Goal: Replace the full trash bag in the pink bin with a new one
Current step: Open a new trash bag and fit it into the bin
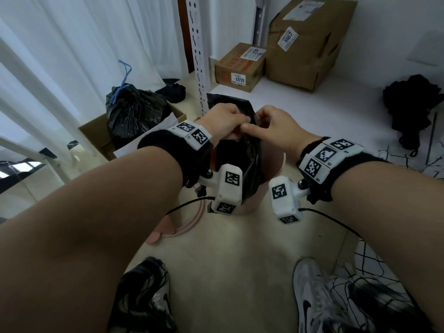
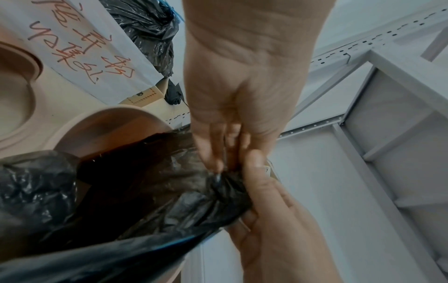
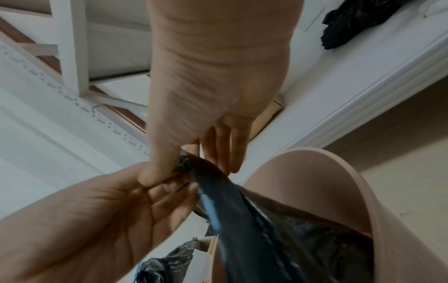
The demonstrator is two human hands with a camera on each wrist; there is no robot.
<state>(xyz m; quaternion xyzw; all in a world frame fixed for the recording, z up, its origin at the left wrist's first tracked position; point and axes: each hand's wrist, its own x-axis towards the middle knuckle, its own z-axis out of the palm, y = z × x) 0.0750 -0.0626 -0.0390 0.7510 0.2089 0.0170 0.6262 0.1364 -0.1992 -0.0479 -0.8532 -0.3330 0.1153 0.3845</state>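
Note:
Over the pink bin [image 1: 276,164] I hold a new black trash bag [image 1: 245,150] by its top edge, and its body hangs down into the bin. My left hand [image 1: 240,123] and right hand [image 1: 254,122] meet at that edge, each pinching the plastic. In the left wrist view my left hand [image 2: 223,164] pinches the bunched bag [image 2: 150,191] above the bin [image 2: 114,130]. From the right wrist, my right hand's thumb and fingers [image 3: 186,162] clamp the bag [image 3: 242,210] beside the bin's rim [image 3: 351,172]. The full bag [image 1: 134,114], tied with a blue drawstring, sits in a cardboard box at left.
The pink lid [image 1: 185,224] lies on the floor by the bin. A perforated white shelf post [image 1: 199,56] stands just behind it. Two cardboard boxes [image 1: 300,42] sit at the back, white curtains hang at left, and dark cloth [image 1: 413,104] lies at right.

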